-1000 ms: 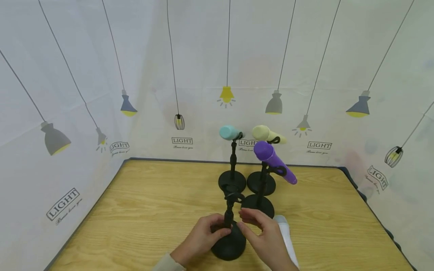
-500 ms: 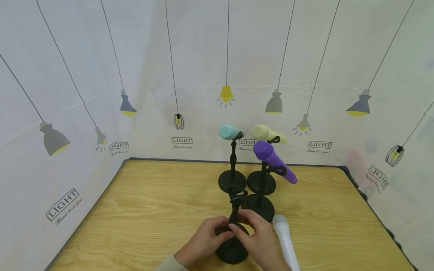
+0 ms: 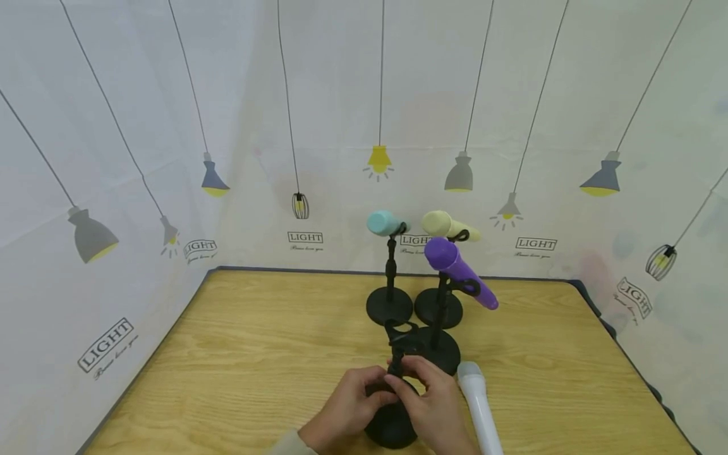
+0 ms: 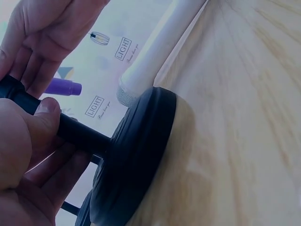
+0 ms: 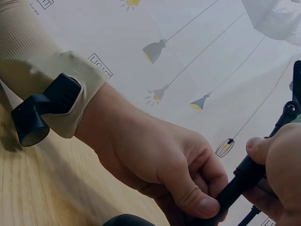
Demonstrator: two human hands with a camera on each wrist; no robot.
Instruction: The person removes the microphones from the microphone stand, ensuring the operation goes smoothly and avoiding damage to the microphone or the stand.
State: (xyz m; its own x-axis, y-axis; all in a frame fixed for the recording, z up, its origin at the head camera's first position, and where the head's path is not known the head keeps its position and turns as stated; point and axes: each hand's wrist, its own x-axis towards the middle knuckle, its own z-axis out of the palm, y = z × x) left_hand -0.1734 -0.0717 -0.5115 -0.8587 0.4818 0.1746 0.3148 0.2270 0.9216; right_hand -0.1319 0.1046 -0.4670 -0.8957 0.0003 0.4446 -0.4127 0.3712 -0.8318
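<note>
My left hand (image 3: 349,404) pinches the lower pole of a black microphone stand (image 3: 392,431), thumb and fingers around it. Higher on the same pole, my right hand (image 3: 432,404) grips it by the joint, as the right wrist view shows with the pole (image 5: 230,192). The stand's round base (image 4: 136,155) is close over the table in the left wrist view. Its clip (image 3: 401,330) at the top holds no microphone. A white microphone (image 3: 479,404) with a grey mesh head lies on the table just right of my right hand.
Behind stand three black stands bearing a light blue microphone (image 3: 382,223), a cream microphone (image 3: 440,224) and a purple microphone (image 3: 457,268). The nearest stand's base (image 3: 446,354) is close beyond my right hand. A printed cloth (image 3: 318,126) surrounds the wooden table (image 3: 256,341).
The held stand has shifted slightly right and nearer to me. My right hand, earlier apart from the pole with loose fingers, now grips it. The other stands have stayed put.
</note>
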